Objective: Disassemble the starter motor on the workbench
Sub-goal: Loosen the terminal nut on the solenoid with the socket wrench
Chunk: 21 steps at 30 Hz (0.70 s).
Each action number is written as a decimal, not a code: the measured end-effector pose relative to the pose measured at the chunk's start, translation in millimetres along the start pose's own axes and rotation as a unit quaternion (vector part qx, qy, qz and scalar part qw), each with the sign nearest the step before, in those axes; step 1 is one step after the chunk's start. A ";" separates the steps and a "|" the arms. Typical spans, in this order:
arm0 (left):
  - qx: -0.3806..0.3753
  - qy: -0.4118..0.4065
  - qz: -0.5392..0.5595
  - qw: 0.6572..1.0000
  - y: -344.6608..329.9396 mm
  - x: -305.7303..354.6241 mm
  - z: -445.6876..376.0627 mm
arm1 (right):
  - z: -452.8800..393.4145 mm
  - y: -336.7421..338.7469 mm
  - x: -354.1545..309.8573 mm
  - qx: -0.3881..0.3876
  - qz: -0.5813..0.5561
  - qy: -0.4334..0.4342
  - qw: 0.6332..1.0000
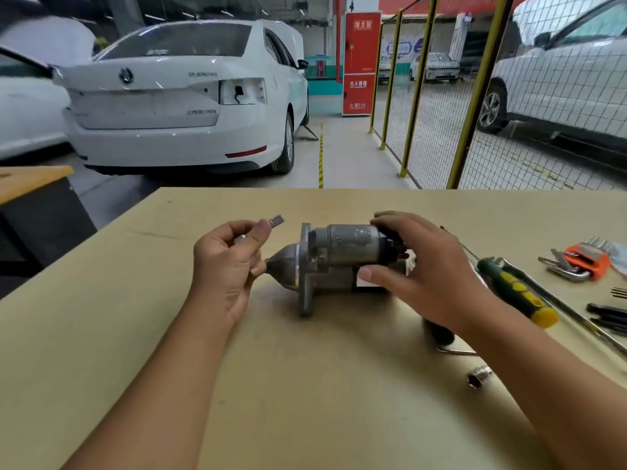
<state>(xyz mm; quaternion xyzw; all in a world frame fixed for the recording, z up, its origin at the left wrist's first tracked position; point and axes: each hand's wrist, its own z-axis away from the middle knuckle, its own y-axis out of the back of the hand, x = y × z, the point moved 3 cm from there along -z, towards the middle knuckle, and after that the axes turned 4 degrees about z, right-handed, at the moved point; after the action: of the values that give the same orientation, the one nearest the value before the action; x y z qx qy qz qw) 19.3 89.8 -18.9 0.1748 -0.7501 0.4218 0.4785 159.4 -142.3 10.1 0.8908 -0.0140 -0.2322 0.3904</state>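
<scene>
Both hands are busy: the right hand (431,266) grips the starter motor (339,262) lying mid-workbench (305,401), the left hand (227,262) pinches a small metal part (275,220), probably needing setting aside next.

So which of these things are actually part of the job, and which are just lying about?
In use:
starter motor, under the right hand
small metal part, pinched in the left hand

Lying about:
screwdriver
hex keys
socket

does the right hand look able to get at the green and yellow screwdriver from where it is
Probably yes: the screwdriver lies uncovered just beside the right hand, but that hand would first have to release the starter motor.
</scene>
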 end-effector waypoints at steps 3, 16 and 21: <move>0.042 -0.036 -0.070 0.996 11.7 4.8 -8.4 | -1.0 2.6 2.7 0.016 0.002 0.022 1.000; -0.013 0.022 -0.188 0.982 -9.5 -4.8 0.8 | 21.9 19.4 -1.5 0.071 0.073 0.150 0.983; -0.008 -0.018 -0.231 0.973 -13.8 -3.6 8.9 | 22.0 19.9 11.7 0.068 0.040 0.145 0.986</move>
<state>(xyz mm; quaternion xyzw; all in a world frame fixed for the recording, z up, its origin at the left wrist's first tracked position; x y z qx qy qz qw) 25.2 74.1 -17.2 0.3472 -0.7013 0.2901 0.5509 163.6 -173.7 6.5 0.9383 -0.0088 -0.0830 0.3355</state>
